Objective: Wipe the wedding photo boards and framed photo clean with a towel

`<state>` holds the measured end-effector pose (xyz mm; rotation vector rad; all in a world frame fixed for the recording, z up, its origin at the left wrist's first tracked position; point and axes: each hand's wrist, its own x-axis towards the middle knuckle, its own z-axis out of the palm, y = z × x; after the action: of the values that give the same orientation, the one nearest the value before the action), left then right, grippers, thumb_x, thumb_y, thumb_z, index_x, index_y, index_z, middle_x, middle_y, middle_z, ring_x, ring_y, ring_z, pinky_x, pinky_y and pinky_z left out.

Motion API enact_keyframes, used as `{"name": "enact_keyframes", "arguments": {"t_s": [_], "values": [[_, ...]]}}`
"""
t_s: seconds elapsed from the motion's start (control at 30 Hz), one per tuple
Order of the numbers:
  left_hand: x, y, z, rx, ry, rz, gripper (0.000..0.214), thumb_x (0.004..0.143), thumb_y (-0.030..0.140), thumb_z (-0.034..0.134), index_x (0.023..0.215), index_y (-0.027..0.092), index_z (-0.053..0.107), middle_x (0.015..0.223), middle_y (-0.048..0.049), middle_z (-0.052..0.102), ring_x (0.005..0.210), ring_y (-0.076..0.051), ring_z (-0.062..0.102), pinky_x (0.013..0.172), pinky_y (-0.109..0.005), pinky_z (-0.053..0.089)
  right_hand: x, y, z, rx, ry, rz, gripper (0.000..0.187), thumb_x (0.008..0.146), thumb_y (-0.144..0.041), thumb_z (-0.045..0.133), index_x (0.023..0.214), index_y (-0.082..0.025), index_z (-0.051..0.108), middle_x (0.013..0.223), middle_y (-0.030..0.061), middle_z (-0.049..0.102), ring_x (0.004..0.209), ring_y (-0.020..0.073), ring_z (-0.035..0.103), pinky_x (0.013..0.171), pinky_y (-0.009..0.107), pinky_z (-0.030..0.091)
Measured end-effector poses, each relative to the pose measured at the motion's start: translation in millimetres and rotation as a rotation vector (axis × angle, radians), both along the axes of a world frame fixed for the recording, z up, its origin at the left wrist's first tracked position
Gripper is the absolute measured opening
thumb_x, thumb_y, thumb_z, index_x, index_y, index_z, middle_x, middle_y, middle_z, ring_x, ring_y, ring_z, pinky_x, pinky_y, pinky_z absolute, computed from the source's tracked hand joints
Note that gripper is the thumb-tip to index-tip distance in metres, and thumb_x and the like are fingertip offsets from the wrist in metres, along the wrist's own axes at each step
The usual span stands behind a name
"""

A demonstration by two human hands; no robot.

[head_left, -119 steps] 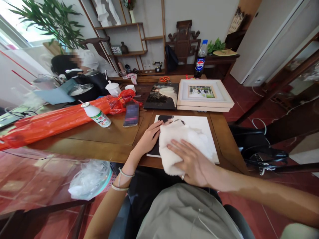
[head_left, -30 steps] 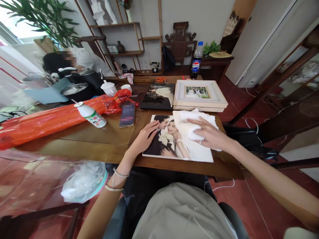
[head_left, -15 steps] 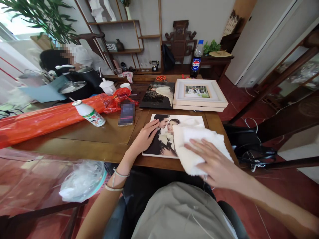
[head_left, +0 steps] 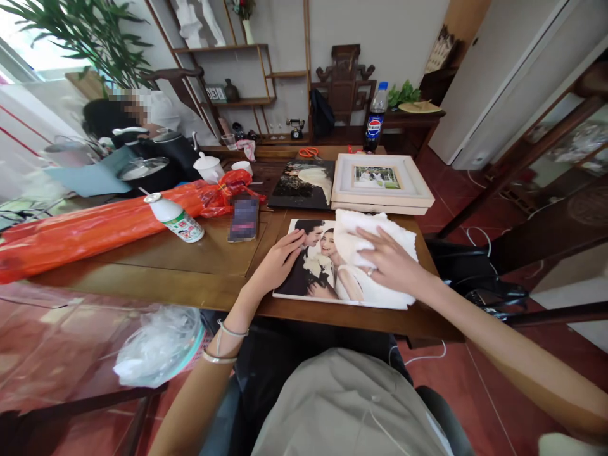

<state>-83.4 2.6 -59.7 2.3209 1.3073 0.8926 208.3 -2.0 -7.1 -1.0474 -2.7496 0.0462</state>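
A photo panel point(head_left: 319, 269) with a printed wedding portrait lies flat near the table's front edge. My left hand point(head_left: 279, 256) rests on its left side, open, fingers stretched over the print. A white towel point(head_left: 399, 240) covers the panel's right part and reaches past its far and right edges. On top of the towel, my right hand point(head_left: 392, 256) has its fingers pressed into the fabric, holding it against the print; its thumb is mostly hidden. A ring shows on that hand.
Behind the panel lie a dark photo panel point(head_left: 302, 183) and a white picture frame point(head_left: 418, 190). A phone point(head_left: 243, 220), a white bottle point(head_left: 174, 217) and a long red-wrapped bundle point(head_left: 95, 234) are to the left. A cola bottle point(head_left: 374, 120) stands behind; a person point(head_left: 114, 117) sits far left.
My right hand has slid the towel forward and away from me across the panel, uncovering more of the print's lower right. My left hand has stayed in place.
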Motion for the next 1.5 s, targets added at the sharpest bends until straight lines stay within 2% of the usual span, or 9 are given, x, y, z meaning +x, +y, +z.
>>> {"name": "enact_keyframes", "arguments": {"t_s": [0.2, 0.37, 0.5, 0.7, 0.93, 1.07, 1.2, 1.33, 1.5], "values": [[2, 0, 0.4, 0.027, -0.003, 0.002, 0.042, 0.100, 0.029, 0.035, 0.135, 0.017, 0.054, 0.146, -0.0102, 0.048, 0.139, -0.021, 0.039, 0.117, -0.043, 0.031, -54, -21, -5.9, 0.132, -0.084, -0.220, 0.031, 0.090, -0.028, 0.054, 0.113, -0.014, 0.069, 0.141, 0.0228, 0.050, 0.134, 0.0424, 0.039, 0.104, 0.065, 0.033], [-3, 3, -2.8, 0.024, -0.020, -0.028, 0.039, 0.097, 0.026, 0.040, 0.131, 0.018, 0.058, 0.145, -0.0111, 0.049, 0.138, -0.024, 0.041, 0.116, -0.046, 0.034, -120, -70, -8.3, 0.217, -0.173, -0.076, 0.040, 0.093, -0.027, 0.048, 0.116, 0.001, 0.065, 0.135, 0.0300, 0.053, 0.127, 0.0432, 0.047, 0.103, 0.057, 0.040], [-8, 8, -8.3, 0.033, -0.060, -0.057, 0.039, 0.093, 0.024, 0.045, 0.130, 0.021, 0.058, 0.146, -0.0089, 0.048, 0.138, -0.025, 0.041, 0.115, -0.047, 0.035, -140, -80, -9.2, 0.265, -0.153, -0.076, 0.044, 0.096, -0.023, 0.038, 0.124, 0.003, 0.060, 0.135, 0.0282, 0.053, 0.128, 0.0413, 0.047, 0.103, 0.056, 0.040], [-2, 4, -1.2, 0.019, -0.041, -0.027, 0.040, 0.097, 0.029, 0.040, 0.132, 0.018, 0.057, 0.145, -0.0108, 0.049, 0.137, -0.025, 0.042, 0.115, -0.047, 0.034, -130, -84, -16.6, 0.317, -0.244, -0.116, 0.044, 0.095, -0.027, 0.036, 0.122, -0.008, 0.065, 0.134, 0.0194, 0.058, 0.124, 0.0416, 0.051, 0.098, 0.056, 0.045], [1, 1, 1.6, 0.016, -0.001, 0.002, 0.041, 0.100, 0.031, 0.035, 0.133, 0.018, 0.056, 0.144, -0.0093, 0.050, 0.137, -0.021, 0.042, 0.117, -0.044, 0.032, -63, -99, -5.5, 0.298, -0.361, -0.243, 0.030, 0.084, -0.018, 0.052, 0.101, -0.012, 0.075, 0.123, 0.0226, 0.064, 0.113, 0.0439, 0.058, 0.085, 0.056, 0.052], [1, 1, 0.1, 0.028, 0.003, 0.002, 0.041, 0.100, 0.031, 0.035, 0.133, 0.017, 0.056, 0.144, -0.0102, 0.050, 0.138, -0.022, 0.042, 0.116, -0.044, 0.032, -30, -79, 16.3, 0.192, -0.382, -0.210, 0.024, 0.081, -0.014, 0.053, 0.092, -0.011, 0.075, 0.117, 0.0268, 0.065, 0.111, 0.0423, 0.058, 0.076, 0.049, 0.055], [1, 1, 0.6, 0.045, 0.028, -0.004, 0.042, 0.100, 0.030, 0.034, 0.133, 0.017, 0.056, 0.144, -0.0101, 0.050, 0.138, -0.022, 0.042, 0.116, -0.044, 0.033, -25, -36, 25.1, 0.042, -0.150, -0.074, 0.028, 0.089, -0.019, 0.046, 0.100, -0.013, 0.072, 0.109, 0.0198, 0.067, 0.112, 0.0352, 0.055, 0.086, 0.047, 0.050], [1, 0, 0.5, 0.047, 0.038, 0.001, 0.042, 0.100, 0.030, 0.034, 0.133, 0.016, 0.056, 0.145, -0.0103, 0.049, 0.138, -0.022, 0.041, 0.117, -0.042, 0.033, -50, 16, 17.5, -0.120, 0.097, -0.031, 0.032, 0.097, -0.027, 0.038, 0.101, -0.017, 0.068, 0.106, 0.0110, 0.068, 0.106, 0.0270, 0.057, 0.089, 0.039, 0.046], [0, 1, 0.0, 0.056, 0.058, 0.023, 0.040, 0.100, 0.030, 0.035, 0.129, 0.019, 0.059, 0.141, -0.0100, 0.053, 0.135, -0.023, 0.045, 0.115, -0.044, 0.035, -101, 69, 15.1, -0.231, 0.240, 0.043, 0.040, 0.101, -0.032, 0.031, 0.094, -0.014, 0.065, 0.100, 0.0115, 0.069, 0.099, 0.0244, 0.059, 0.091, 0.037, 0.041]]}}
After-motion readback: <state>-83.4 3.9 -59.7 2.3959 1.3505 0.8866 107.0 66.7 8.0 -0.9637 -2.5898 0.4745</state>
